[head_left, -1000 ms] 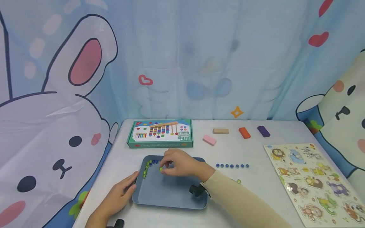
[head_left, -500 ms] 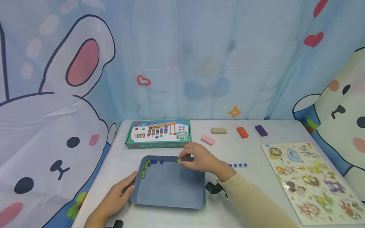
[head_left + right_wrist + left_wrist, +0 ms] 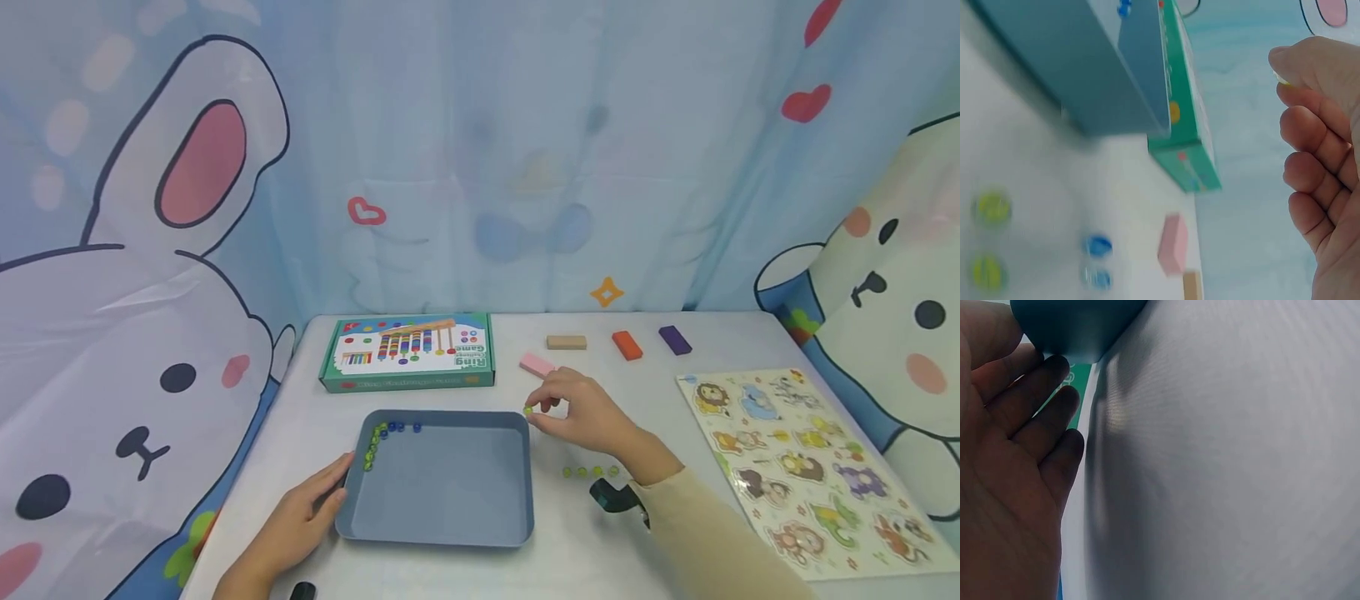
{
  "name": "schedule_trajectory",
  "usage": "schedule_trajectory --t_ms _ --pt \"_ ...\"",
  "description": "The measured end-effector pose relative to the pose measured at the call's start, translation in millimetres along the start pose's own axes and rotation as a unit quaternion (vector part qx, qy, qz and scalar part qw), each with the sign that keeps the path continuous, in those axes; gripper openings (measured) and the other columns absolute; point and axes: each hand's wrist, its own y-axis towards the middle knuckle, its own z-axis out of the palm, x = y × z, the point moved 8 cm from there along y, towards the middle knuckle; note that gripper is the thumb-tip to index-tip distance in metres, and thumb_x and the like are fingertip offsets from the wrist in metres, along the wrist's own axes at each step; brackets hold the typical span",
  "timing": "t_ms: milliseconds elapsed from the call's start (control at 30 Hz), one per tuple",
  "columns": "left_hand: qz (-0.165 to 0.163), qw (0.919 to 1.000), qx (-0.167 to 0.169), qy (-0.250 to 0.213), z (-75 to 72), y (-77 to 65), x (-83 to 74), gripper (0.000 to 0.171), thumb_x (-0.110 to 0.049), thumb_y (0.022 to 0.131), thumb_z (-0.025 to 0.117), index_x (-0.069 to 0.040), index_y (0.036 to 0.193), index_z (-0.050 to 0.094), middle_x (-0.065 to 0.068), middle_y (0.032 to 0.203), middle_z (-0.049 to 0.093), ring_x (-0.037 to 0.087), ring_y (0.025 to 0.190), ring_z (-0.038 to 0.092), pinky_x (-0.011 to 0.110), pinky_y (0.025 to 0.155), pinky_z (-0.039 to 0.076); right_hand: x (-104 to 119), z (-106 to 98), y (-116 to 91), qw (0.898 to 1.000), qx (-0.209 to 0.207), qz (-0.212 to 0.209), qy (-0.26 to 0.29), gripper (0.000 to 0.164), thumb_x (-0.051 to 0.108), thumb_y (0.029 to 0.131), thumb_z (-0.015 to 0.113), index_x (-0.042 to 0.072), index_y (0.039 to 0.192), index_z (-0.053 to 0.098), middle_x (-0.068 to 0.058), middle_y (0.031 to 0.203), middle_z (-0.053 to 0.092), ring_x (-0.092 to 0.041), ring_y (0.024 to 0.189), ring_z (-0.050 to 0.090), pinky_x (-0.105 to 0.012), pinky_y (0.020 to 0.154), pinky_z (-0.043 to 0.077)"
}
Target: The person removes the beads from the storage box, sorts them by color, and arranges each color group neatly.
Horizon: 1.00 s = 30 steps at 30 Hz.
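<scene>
My right hand (image 3: 588, 417) pinches a small yellow-green marble (image 3: 528, 410) between thumb and forefinger, just past the far right corner of the blue-grey tray (image 3: 442, 500). In the right wrist view only a sliver of that marble shows at the fingertips. My left hand (image 3: 296, 517) touches the tray's left side, its fingers loosely extended; the left wrist view shows the fingertips at the tray's outer wall (image 3: 1079, 331). Inside the tray, green marbles (image 3: 371, 450) line the far left side, and blue marbles (image 3: 400, 427) run along the far edge, one set slightly apart.
Several green marbles (image 3: 590, 472) lie in a row right of the tray. Blue marbles (image 3: 1097, 245) lie near them, hidden by my hand in the head view. Behind are a ring-game box (image 3: 408, 354) and pink (image 3: 536, 364), tan, orange and purple blocks; an animal puzzle board (image 3: 806, 479) lies right.
My right hand has moved right from above the tray to beyond its right edge, still pinching the green marble. The left hand stays at the tray's side. The head view has shifted slightly.
</scene>
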Motion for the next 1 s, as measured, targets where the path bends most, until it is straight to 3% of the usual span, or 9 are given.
schedule_trajectory --t_ms 100,300,433,667,1000 --pt "0.005 1.0 -0.001 -0.002 -0.2 0.1 -1.5 0.051 -0.03 0.109 0.058 -0.013 0.156 0.05 0.007 0.16 0.052 0.03 0.145 0.051 0.012 0.117 0.032 -12.1 -12.2 -11.8 1.0 -0.012 0.011 -0.013 0.016 0.021 0.085 0.088 0.027 0.098 0.08 0.011 0.086 0.068 -0.012 0.087 0.059 -0.023 0.072 0.055" --pt "-0.001 1.0 0.005 0.004 -0.1 1.1 -0.8 0.051 -0.032 0.109 0.057 -0.013 0.156 0.05 0.006 0.16 0.052 0.027 0.146 0.05 0.019 0.118 0.035 -38.8 -31.6 -40.2 0.998 -0.024 0.049 -0.041 0.018 0.021 0.085 0.088 0.028 0.099 0.079 0.016 0.085 0.063 -0.017 0.086 0.06 -0.023 0.071 0.054" --pt "-0.003 1.0 0.008 0.001 0.2 1.2 1.0 0.051 -0.033 0.11 0.056 -0.014 0.157 0.049 0.006 0.161 0.051 0.027 0.147 0.049 0.014 0.117 0.031 -53.9 -38.2 -59.3 0.995 -0.033 0.067 -0.058 0.018 0.018 0.085 0.087 0.027 0.098 0.079 0.012 0.086 0.066 -0.016 0.086 0.059 -0.026 0.07 0.055" --pt "0.001 1.0 0.005 -0.002 -0.5 -1.4 2.3 0.05 -0.031 0.11 0.057 -0.015 0.157 0.049 0.006 0.16 0.051 0.027 0.147 0.05 0.008 0.115 0.026 -73.0 -38.0 -86.3 0.992 -0.031 0.099 -0.076 0.015 0.019 0.084 0.088 0.024 0.096 0.08 0.016 0.082 0.062 -0.011 0.083 0.056 -0.028 0.071 0.056" --pt "0.009 0.9999 0.004 -0.011 2.2 0.3 4.0 0.051 -0.031 0.11 0.056 -0.016 0.157 0.048 0.006 0.161 0.05 0.029 0.148 0.048 0.001 0.112 0.019 -95.1 -32.3 -120.1 0.988 -0.012 0.126 -0.087 0.017 0.018 0.082 0.088 0.026 0.094 0.08 0.018 0.08 0.058 -0.005 0.08 0.051 -0.02 0.067 0.049"
